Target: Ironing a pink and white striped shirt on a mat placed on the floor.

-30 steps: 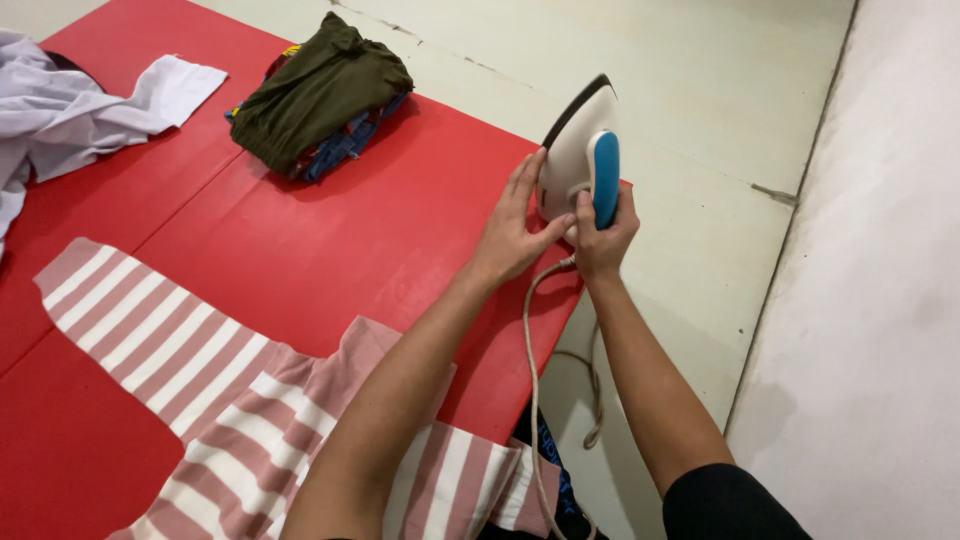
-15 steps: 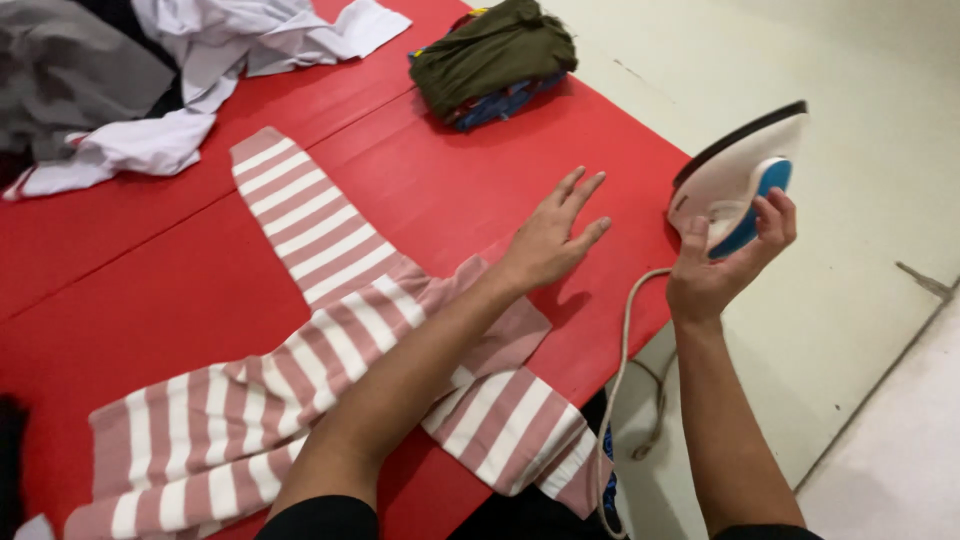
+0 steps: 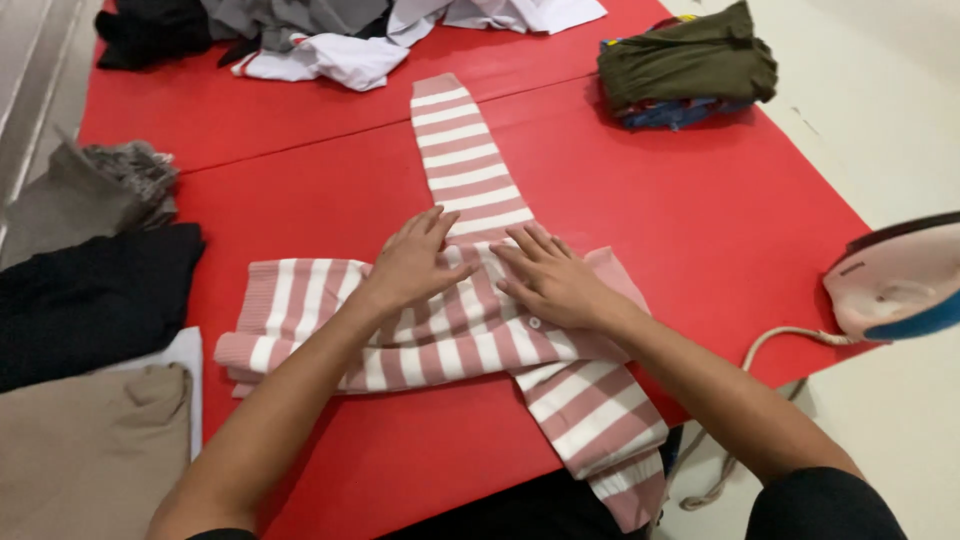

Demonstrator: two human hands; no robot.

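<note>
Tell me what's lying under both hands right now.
The left hand and right hand press flat on the pink-and-white striped garment, which is spread on the red table. Whatever lies beneath the folded fabric is covered.

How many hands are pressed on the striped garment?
2. The left hand and the right hand both lie flat, side by side, on the middle of the pink-and-white striped garment.

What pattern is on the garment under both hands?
Pink and white stripes on the garment, lying on the red table; clearest in the head view.
</note>
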